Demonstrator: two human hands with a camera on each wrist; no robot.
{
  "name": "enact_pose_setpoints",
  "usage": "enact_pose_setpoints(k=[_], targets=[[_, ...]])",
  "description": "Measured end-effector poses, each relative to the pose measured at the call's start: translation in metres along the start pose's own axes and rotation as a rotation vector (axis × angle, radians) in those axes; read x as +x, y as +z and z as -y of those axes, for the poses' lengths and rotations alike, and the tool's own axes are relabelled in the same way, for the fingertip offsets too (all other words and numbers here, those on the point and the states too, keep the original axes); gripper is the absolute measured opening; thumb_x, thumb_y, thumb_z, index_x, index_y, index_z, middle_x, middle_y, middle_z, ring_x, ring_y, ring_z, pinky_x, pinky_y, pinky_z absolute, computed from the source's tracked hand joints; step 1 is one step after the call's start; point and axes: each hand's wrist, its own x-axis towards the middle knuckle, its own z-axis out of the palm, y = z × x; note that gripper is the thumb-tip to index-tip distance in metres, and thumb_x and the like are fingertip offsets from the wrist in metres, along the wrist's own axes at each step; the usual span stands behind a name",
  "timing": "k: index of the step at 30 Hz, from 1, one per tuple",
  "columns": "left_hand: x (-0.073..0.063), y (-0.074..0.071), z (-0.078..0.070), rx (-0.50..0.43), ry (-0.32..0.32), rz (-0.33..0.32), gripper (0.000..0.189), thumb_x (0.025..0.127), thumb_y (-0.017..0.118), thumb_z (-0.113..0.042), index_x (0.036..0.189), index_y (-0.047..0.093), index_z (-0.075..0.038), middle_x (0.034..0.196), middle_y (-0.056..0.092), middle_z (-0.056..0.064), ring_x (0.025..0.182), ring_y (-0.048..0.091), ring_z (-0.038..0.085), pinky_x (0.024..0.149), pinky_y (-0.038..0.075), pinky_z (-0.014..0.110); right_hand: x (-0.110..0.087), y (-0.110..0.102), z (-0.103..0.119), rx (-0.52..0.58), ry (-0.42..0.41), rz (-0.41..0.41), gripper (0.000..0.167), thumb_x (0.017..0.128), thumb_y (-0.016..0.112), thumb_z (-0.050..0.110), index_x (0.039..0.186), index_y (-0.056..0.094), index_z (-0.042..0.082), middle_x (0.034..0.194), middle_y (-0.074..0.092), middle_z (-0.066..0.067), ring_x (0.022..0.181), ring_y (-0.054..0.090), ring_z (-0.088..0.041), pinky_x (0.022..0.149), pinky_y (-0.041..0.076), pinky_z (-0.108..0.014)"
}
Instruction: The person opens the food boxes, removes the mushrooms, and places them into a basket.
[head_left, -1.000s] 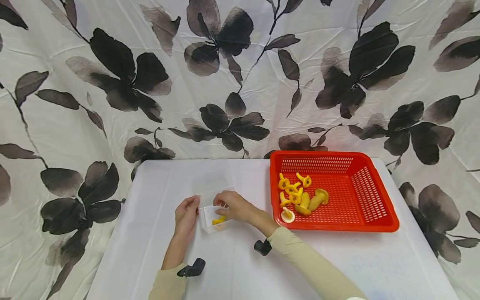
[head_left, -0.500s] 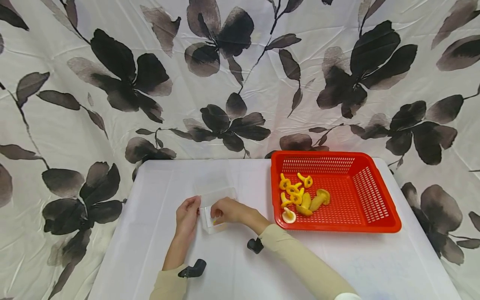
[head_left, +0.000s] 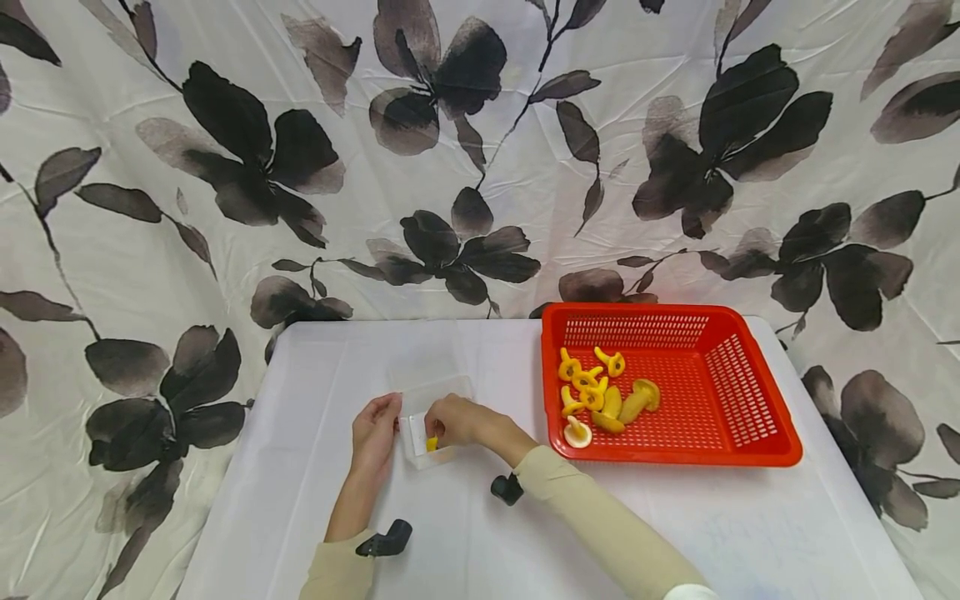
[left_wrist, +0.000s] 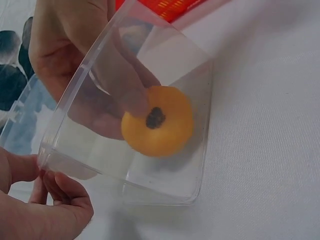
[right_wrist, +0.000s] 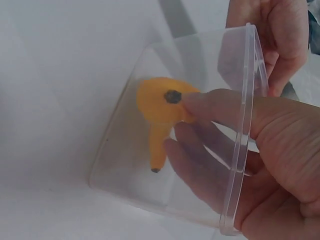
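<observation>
A clear plastic box (head_left: 417, 454) stands on the table in the head view, with a lid-like clear panel (head_left: 453, 387) behind it. My left hand (head_left: 372, 435) pinches the box's rim at its left side between thumb and fingers. Inside the box is my right hand (head_left: 459, 421), its thumb and fingers on a yellow mushroom (right_wrist: 156, 102). The right wrist view shows the mushroom's round cap with a dark spot and its stem (right_wrist: 158, 145). Only a bit of yellow shows below the fingers in the head view. Through the wall, the left wrist view shows the cap (left_wrist: 167, 132).
A red plastic basket (head_left: 738, 454) sits to the right on the white-covered table (head_left: 300, 375). Several yellow mushrooms (head_left: 592, 393), a few brownish ones (head_left: 639, 400) and a pale-capped one (head_left: 577, 432) lie at its left end. A floral cloth (head_left: 450, 167) hangs behind.
My right hand has shifted slightly left and deeper into the box. The yellow mushroom has moved and turned under the fingers. My left hand keeps its place on the box.
</observation>
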Motion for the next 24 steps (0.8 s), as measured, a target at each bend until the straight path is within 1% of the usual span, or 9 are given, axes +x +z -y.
enact_pose_setpoints(k=[5, 8, 15, 19, 22, 24], targets=[[0.002, -0.001, 0.0, -0.004, -0.015, -0.006, 0.035, 0.107, 0.058, -0.021, 0.13, 0.058, 0.004, 0.104, 0.063, 0.002, 0.088, 0.054, 0.014, 0.074, 0.046, 0.018, -0.005, -0.001, -0.004, 0.037, -0.065, -0.049, 0.01, 0.085, 0.076, -0.007, 0.093, 0.074, 0.0, 0.084, 0.067, -0.003, 0.076, 0.053, -0.01, 0.071, 0.046, -0.017], [0.002, -0.001, 0.0, 0.003, -0.021, -0.01, 0.035, 0.107, 0.058, -0.022, 0.131, 0.057, 0.004, 0.11, 0.063, 0.005, 0.091, 0.055, 0.015, 0.077, 0.047, 0.019, -0.01, -0.003, -0.005, 0.048, -0.099, -0.091, 0.009, 0.086, 0.076, -0.006, 0.093, 0.074, 0.0, 0.084, 0.066, -0.003, 0.077, 0.054, -0.011, 0.071, 0.046, -0.016], [0.002, 0.0, 0.0, 0.009, -0.017, -0.016, 0.034, 0.107, 0.057, -0.021, 0.13, 0.058, 0.004, 0.114, 0.063, 0.011, 0.094, 0.055, 0.019, 0.075, 0.047, 0.018, -0.025, -0.008, -0.009, 0.139, -0.146, -0.197, 0.009, 0.089, 0.075, -0.004, 0.097, 0.072, -0.002, 0.092, 0.069, -0.011, 0.086, 0.063, -0.025, 0.077, 0.051, -0.018], [0.002, 0.001, 0.0, 0.02, -0.021, -0.014, 0.033, 0.107, 0.056, -0.021, 0.131, 0.058, 0.003, 0.114, 0.062, 0.011, 0.095, 0.054, 0.02, 0.074, 0.046, 0.016, -0.032, -0.008, -0.012, 0.198, -0.167, -0.251, 0.012, 0.088, 0.074, -0.006, 0.099, 0.072, -0.003, 0.094, 0.069, -0.013, 0.087, 0.065, -0.025, 0.077, 0.053, -0.017], [0.003, 0.001, 0.0, 0.009, -0.019, -0.014, 0.034, 0.107, 0.057, -0.02, 0.13, 0.058, 0.005, 0.112, 0.063, 0.01, 0.094, 0.055, 0.019, 0.073, 0.046, 0.016, -0.037, -0.007, -0.014, 0.23, -0.18, -0.289, 0.014, 0.088, 0.074, -0.007, 0.101, 0.072, -0.004, 0.095, 0.07, -0.013, 0.087, 0.065, -0.024, 0.079, 0.055, -0.019], [0.003, 0.001, 0.0, 0.003, -0.017, -0.015, 0.033, 0.107, 0.058, -0.019, 0.13, 0.058, 0.005, 0.11, 0.063, 0.008, 0.093, 0.055, 0.018, 0.073, 0.046, 0.016, -0.04, -0.007, -0.016, 0.246, -0.186, -0.311, 0.015, 0.088, 0.073, -0.007, 0.103, 0.072, -0.003, 0.097, 0.069, -0.012, 0.089, 0.064, -0.024, 0.082, 0.056, -0.023]])
